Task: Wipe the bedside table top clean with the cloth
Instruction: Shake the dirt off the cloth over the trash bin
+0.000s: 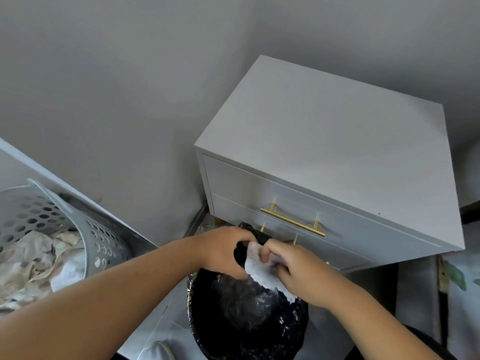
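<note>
We can read no text, label, brand, number or sign anywhere here. The white two-drawer bedside desk [324, 141] with brass bar handles carries no lettering, and neither do the crumpled white cloth [262, 275], the black plastic bin liner [249, 305] or the grey perforated laundry basket [52, 216].

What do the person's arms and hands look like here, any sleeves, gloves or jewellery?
Both forearms are bare as far as the frame shows, with no sleeves in view. The left hand and right hand wear no gloves, and no rings, watch or bracelet can be seen.
</note>
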